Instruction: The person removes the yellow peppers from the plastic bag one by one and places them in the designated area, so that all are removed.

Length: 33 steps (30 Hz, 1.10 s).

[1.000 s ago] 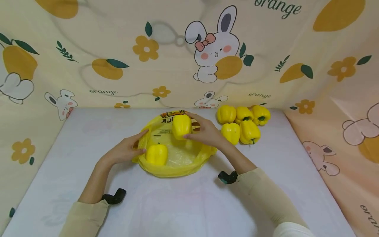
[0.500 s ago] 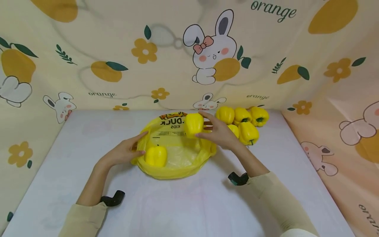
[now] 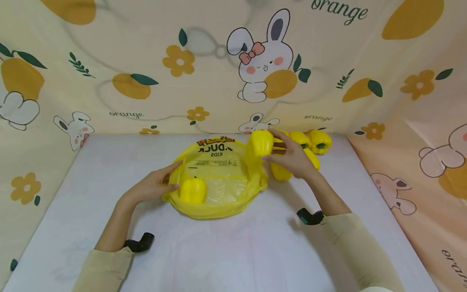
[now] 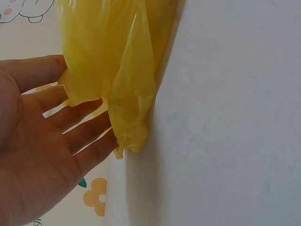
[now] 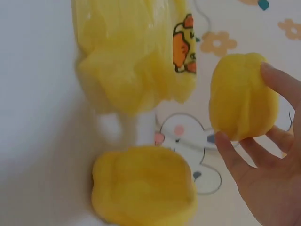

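In the head view, my right hand [image 3: 290, 156] grips a yellow bell pepper [image 3: 260, 142] between thumb and fingers, raised above the right rim of a yellow plastic bag [image 3: 222, 213]. The right wrist view shows this bell pepper [image 5: 242, 96] held up beside the bag [image 5: 127, 61]. My left hand [image 3: 155, 186] rests against the bag's left side. In the left wrist view, the left hand's straight fingers [image 4: 94, 150] touch the outside of the bag [image 4: 127, 80]. Another yellow bell pepper [image 3: 193, 190] stands inside the wide-mouthed bag, at its left.
Several yellow bell peppers [image 3: 320, 142] lie in a group at the back right, partly hidden behind my right hand. A white table [image 3: 219, 255] carries everything. Printed cloth [image 3: 204, 89] with rabbits and oranges rises behind and at both sides.
My right hand has moved right and slightly up with the held bell pepper, from over the bag's middle to its right rim near the group. My left hand and the bag have stayed nearly still.
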Motion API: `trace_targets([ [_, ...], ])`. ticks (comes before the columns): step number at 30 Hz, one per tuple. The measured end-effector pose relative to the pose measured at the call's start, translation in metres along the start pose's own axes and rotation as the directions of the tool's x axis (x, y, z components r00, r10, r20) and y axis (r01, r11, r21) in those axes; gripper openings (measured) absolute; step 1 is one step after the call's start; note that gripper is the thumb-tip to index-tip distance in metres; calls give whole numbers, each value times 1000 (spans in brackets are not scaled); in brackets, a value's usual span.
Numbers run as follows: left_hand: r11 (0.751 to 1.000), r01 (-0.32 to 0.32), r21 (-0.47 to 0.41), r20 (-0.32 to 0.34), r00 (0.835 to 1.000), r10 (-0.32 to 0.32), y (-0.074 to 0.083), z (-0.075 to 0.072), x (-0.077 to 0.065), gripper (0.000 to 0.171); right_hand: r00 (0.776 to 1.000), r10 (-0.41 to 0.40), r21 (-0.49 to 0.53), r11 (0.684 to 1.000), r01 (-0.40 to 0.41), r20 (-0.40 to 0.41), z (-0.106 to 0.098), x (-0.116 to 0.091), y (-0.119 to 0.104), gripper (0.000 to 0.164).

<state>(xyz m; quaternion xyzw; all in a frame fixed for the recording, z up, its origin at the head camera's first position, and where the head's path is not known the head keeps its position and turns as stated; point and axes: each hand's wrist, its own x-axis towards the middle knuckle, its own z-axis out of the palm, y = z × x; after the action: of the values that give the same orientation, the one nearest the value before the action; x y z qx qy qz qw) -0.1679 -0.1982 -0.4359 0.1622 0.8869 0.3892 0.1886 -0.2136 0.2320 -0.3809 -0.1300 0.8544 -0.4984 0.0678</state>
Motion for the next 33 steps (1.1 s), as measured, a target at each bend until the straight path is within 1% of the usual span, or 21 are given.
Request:
trace_targets([
  [3,1000,11,-3,-13,1000,-11,-1,0,-1,73,1000,1,4,1000,-1,-4,-5,-2,2,85],
  [7,1000,10,-10,-25,1000,-10,0,1,-1,73,1000,4,-18,1000,-5,-20,-15,-5,4,86],
  [14,1000,-4,1,-21,1000,4,-2,2,-2,72,996,34,-95,995,-42,-80,-33,-12,10,86],
  [18,1000,-10,4,-21,1000,10,-4,2,0,71,994,54,-114,991,-65,-98,-42,-19,12,87],
  [22,1000,-3,-5,-21,1000,3,-3,2,2,71,991,65,-155,984,-83,-116,-54,-25,13,87],
  [25,1000,11,-15,-22,1000,-11,-2,2,3,71,990,64,-189,978,-87,-125,-63,-28,15,87],
  [28,1000,23,-10,-25,999,-23,-1,2,2,71,991,51,-199,977,-74,-122,-71,-30,18,87],
  [33,1000,22,2,-24,999,-22,-2,2,-1,71,992,58,-214,973,-81,-114,-82,-35,25,88],
])
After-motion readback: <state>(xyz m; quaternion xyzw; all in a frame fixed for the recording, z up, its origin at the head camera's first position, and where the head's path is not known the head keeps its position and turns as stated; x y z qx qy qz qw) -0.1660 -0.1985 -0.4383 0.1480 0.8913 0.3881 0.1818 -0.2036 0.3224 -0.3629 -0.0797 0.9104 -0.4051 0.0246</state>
